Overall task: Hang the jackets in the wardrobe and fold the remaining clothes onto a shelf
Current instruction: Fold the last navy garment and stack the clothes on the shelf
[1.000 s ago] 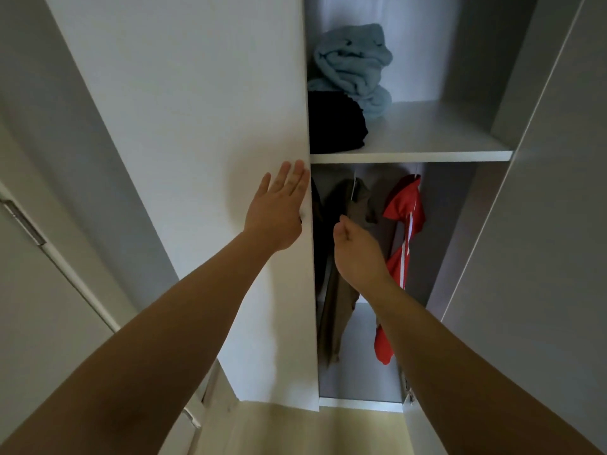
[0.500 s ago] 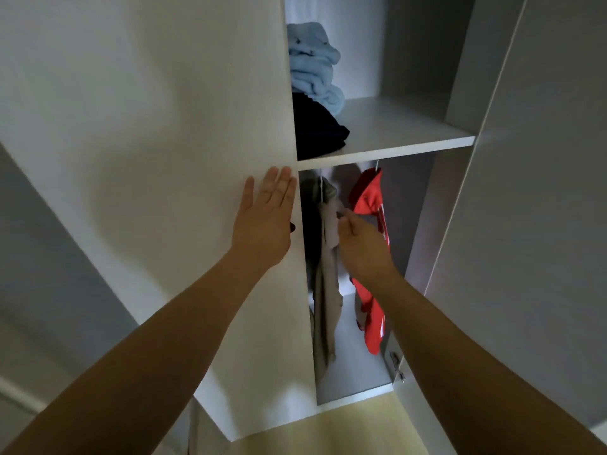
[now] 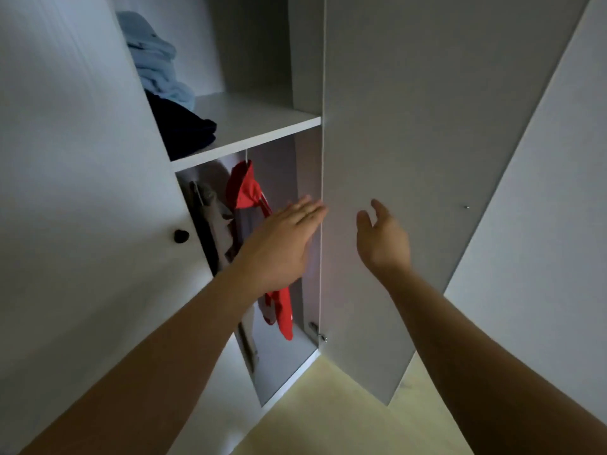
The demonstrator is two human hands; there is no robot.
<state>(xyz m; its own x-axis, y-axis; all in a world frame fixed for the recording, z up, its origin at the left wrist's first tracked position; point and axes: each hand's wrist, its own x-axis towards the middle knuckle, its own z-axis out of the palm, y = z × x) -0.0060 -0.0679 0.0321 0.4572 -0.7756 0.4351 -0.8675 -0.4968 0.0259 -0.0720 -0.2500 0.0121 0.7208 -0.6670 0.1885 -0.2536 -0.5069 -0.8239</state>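
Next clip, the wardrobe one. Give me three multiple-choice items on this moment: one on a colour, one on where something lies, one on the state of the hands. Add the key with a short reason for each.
1. The hanging jacket nearest the right door is:
A. green
B. red
C. yellow

2. The light blue pile lies:
A. on the dark folded garment on the shelf
B. under that garment
C. hung beside the jacket

3. The left hand and right hand:
A. both grip the jacket
B. the left grips the jacket, the right is open
C. both are open and hold nothing

Key:
1 B: its hood and sleeve are plainly red.
2 A: the blue folds sit above the dark garment on the shelf board.
3 C: the left fingers are straight, the right loosely spread, and nothing is in either.
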